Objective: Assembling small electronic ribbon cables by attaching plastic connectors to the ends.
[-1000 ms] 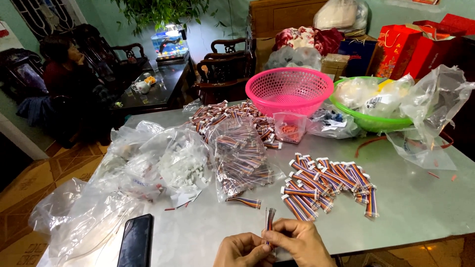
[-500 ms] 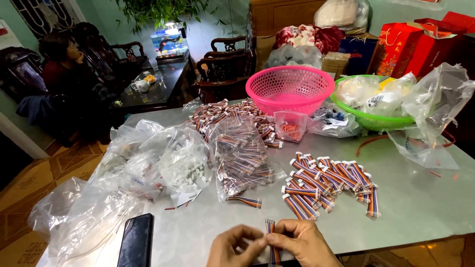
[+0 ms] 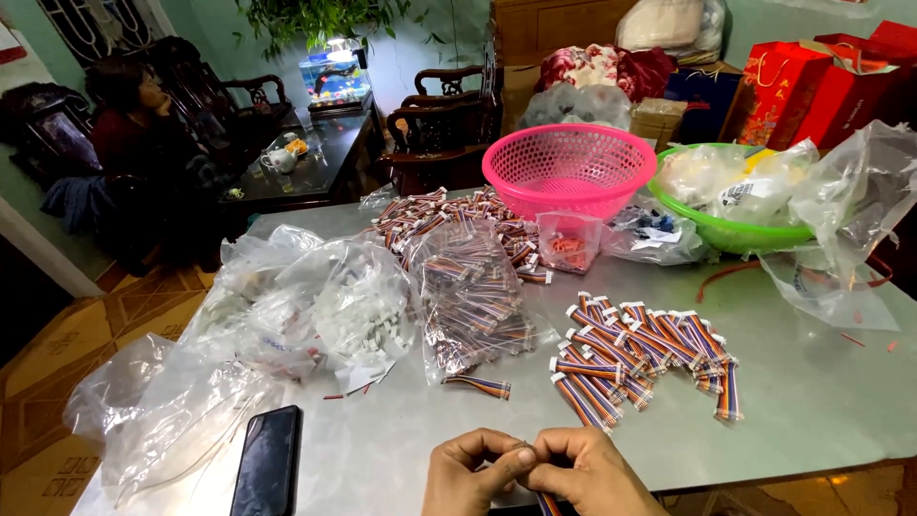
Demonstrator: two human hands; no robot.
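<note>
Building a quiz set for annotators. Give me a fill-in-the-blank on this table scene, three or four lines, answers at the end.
1. The left hand and right hand together pinch one striped ribbon cable at the table's ____ edge.
2. The mesh basket at the back is ____ in colour.
3. The black phone lies to the ____ of the hands.
4. The loose pile of ribbon cables lies on the grey ____.

Missing words: near; pink; left; table

We see our two bare hands at the bottom edge: left hand (image 3: 470,471) and right hand (image 3: 590,470), no gloves, rings or watch showing, nails short, wrists uncovered, with no sleeve reaching into view.
</note>
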